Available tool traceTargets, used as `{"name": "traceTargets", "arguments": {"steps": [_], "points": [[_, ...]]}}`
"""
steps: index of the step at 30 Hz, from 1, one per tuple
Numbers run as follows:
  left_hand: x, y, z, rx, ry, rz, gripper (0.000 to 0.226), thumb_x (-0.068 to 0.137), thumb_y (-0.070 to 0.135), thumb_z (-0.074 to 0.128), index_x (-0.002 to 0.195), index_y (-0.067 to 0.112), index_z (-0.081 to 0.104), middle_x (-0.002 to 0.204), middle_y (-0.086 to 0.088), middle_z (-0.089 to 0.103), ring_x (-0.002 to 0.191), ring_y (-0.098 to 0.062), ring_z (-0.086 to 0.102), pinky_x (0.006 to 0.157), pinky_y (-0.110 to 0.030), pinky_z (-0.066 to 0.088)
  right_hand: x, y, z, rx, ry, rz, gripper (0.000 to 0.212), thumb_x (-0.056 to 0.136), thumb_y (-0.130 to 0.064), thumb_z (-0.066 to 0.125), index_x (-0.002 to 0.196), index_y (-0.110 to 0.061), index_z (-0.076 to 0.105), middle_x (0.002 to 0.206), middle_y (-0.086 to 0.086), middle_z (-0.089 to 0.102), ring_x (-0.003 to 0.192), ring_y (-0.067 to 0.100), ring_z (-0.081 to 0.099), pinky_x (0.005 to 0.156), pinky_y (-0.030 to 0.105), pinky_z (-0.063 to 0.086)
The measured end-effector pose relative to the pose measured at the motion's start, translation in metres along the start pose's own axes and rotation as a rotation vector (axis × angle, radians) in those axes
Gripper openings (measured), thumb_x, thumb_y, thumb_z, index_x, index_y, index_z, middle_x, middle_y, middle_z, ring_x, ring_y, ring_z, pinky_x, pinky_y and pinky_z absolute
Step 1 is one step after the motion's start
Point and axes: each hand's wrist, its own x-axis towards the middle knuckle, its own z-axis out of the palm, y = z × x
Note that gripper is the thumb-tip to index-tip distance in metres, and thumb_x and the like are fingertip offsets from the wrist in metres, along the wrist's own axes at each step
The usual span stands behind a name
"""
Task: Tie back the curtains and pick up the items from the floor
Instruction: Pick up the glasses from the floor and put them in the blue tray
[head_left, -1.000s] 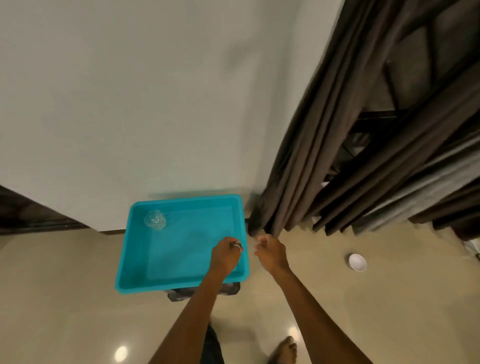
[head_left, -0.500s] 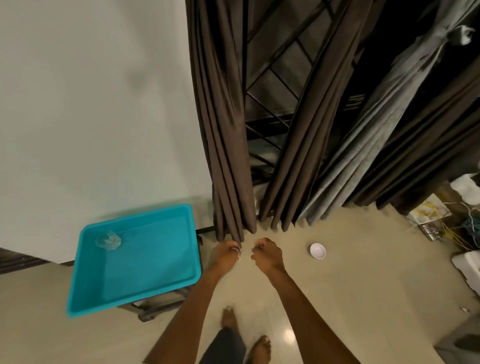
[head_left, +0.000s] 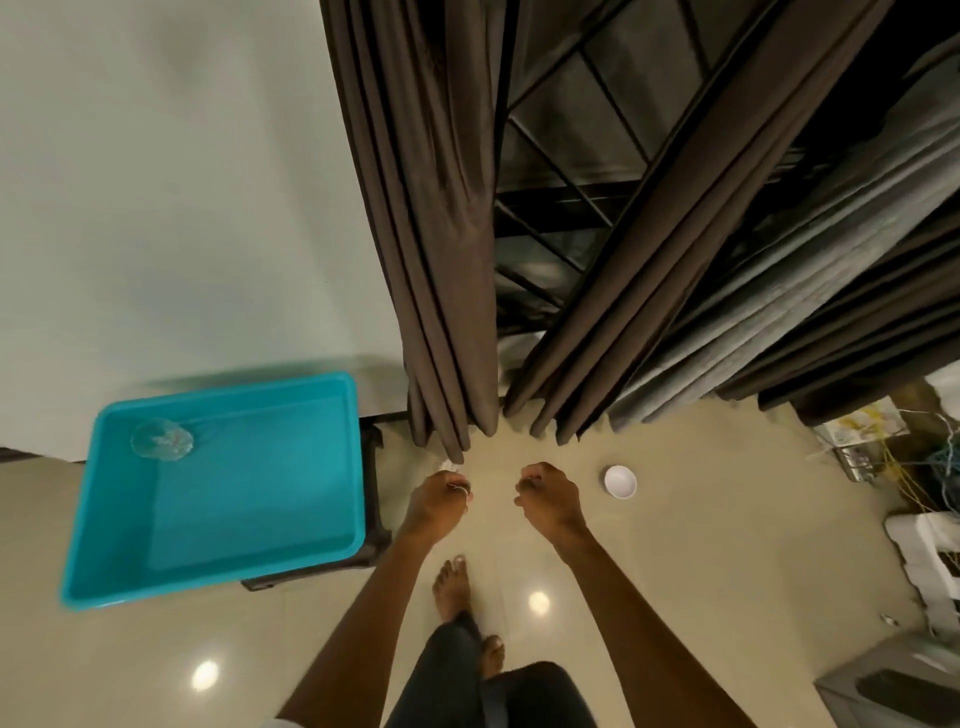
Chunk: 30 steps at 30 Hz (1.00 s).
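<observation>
Two dark brown curtain panels hang in front of me, the left curtain (head_left: 441, 260) and the right curtain (head_left: 649, 249), with a gap between them. A grey curtain (head_left: 779, 312) hangs further right. My left hand (head_left: 439, 501) and right hand (head_left: 548, 496) are held out below the hems, fingers curled, and nothing shows in them. Neither touches the cloth. A small white bowl (head_left: 620, 481) lies on the floor right of my right hand. A small white scrap (head_left: 449, 464) lies by the left curtain's hem.
A teal tub (head_left: 223, 566) sits on a dark stool at the left with a clear item (head_left: 162, 440) inside. A window grille (head_left: 561, 208) shows behind the gap. Wires (head_left: 924, 467), white foam (head_left: 930, 545) and a grey box (head_left: 893, 686) crowd the right.
The view has swung right, so the tub now sits at the left and the curtains straight ahead. My hands have moved a little apart and stayed curled.
</observation>
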Motion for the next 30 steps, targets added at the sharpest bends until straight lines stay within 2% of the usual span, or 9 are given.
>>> {"name": "traceTargets", "arguments": {"steps": [3, 6, 11, 15, 19, 22, 28, 29, 30], "points": [[0.023, -0.010, -0.001, -0.021, -0.023, -0.098, 0.018, 0.099, 0.017, 0.051, 0.090, 0.026, 0.063, 0.107, -0.005, 0.072, 0.099, -0.022, 0.069, 0.097, -0.043, 0.055, 0.025, 0.008, 0.004, 0.001, -0.064, 0.024, 0.029, 0.092, -0.016, 0.055, 0.119, -0.017, 0.065, 0.117, 0.006, 0.071, 0.103, 0.026, 0.071, 0.092, 0.046, 0.058], [0.051, -0.016, 0.004, -0.139, -0.066, -0.201, 0.012, 0.102, 0.014, 0.052, 0.107, 0.011, 0.062, 0.118, -0.012, 0.068, 0.108, -0.027, 0.066, 0.100, -0.043, 0.052, 0.048, 0.020, 0.013, 0.034, -0.127, 0.039, 0.028, 0.093, -0.014, 0.056, 0.119, -0.017, 0.065, 0.119, 0.004, 0.071, 0.105, 0.024, 0.070, 0.093, 0.044, 0.058], [0.107, -0.049, 0.024, -0.447, -0.089, -0.297, 0.026, 0.106, 0.021, 0.045, 0.123, 0.011, 0.063, 0.127, -0.008, 0.067, 0.120, -0.025, 0.061, 0.106, -0.045, 0.043, 0.108, 0.049, 0.048, 0.188, -0.256, 0.115, 0.030, 0.094, -0.017, 0.055, 0.122, -0.019, 0.066, 0.123, 0.004, 0.070, 0.109, 0.020, 0.067, 0.096, 0.041, 0.057], [0.164, -0.101, 0.053, -0.623, -0.113, -0.358, 0.038, 0.108, 0.038, 0.033, 0.129, 0.019, 0.059, 0.134, -0.002, 0.063, 0.129, -0.021, 0.054, 0.106, -0.043, 0.041, 0.169, 0.070, 0.078, 0.464, -0.323, 0.302, 0.030, 0.103, -0.015, 0.046, 0.129, -0.009, 0.060, 0.121, 0.008, 0.067, 0.104, 0.018, 0.064, 0.077, 0.025, 0.053], [0.230, -0.145, 0.070, -0.759, -0.119, -0.442, 0.060, 0.103, 0.054, 0.031, 0.151, 0.020, 0.042, 0.150, -0.002, 0.050, 0.144, -0.023, 0.038, 0.114, -0.048, 0.032, 0.236, 0.105, 0.108, 0.570, -0.371, 0.395, 0.043, 0.107, -0.027, 0.039, 0.145, -0.010, 0.051, 0.145, 0.007, 0.056, 0.127, 0.020, 0.056, 0.102, 0.033, 0.044], [0.276, -0.165, 0.078, -0.852, -0.127, -0.470, 0.073, 0.098, 0.066, 0.030, 0.153, 0.020, 0.038, 0.160, -0.002, 0.037, 0.151, -0.024, 0.025, 0.121, -0.052, 0.019, 0.281, 0.134, 0.134, 0.502, -0.376, 0.344, 0.048, 0.107, -0.030, 0.039, 0.151, -0.012, 0.043, 0.154, 0.006, 0.046, 0.143, 0.023, 0.043, 0.117, 0.040, 0.035], [0.368, -0.205, 0.100, -0.795, -0.138, -0.511, 0.075, 0.098, 0.068, 0.023, 0.157, 0.022, 0.028, 0.166, -0.003, 0.021, 0.154, -0.023, 0.014, 0.122, -0.051, 0.014, 0.354, 0.187, 0.190, 0.090, -0.449, 0.091, 0.082, 0.096, -0.043, 0.064, 0.160, -0.026, 0.016, 0.165, 0.005, 0.028, 0.149, 0.028, 0.033, 0.116, 0.045, 0.038], [0.384, -0.212, 0.102, -0.833, -0.130, -0.528, 0.076, 0.098, 0.069, 0.021, 0.158, 0.023, 0.025, 0.167, -0.003, 0.018, 0.155, -0.022, 0.012, 0.122, -0.051, 0.011, 0.365, 0.194, 0.201, 0.054, -0.455, 0.061, 0.085, 0.095, -0.044, 0.065, 0.161, -0.027, 0.014, 0.165, 0.005, 0.027, 0.149, 0.028, 0.032, 0.116, 0.044, 0.038], [0.397, -0.218, 0.104, -1.041, -0.103, -0.545, 0.075, 0.099, 0.068, 0.019, 0.159, 0.024, 0.019, 0.168, -0.005, 0.014, 0.155, -0.022, 0.009, 0.122, -0.052, 0.007, 0.376, 0.200, 0.211, 0.026, -0.456, 0.035, 0.086, 0.095, -0.044, 0.065, 0.161, -0.027, 0.013, 0.165, 0.006, 0.028, 0.149, 0.028, 0.032, 0.115, 0.043, 0.038]]}}
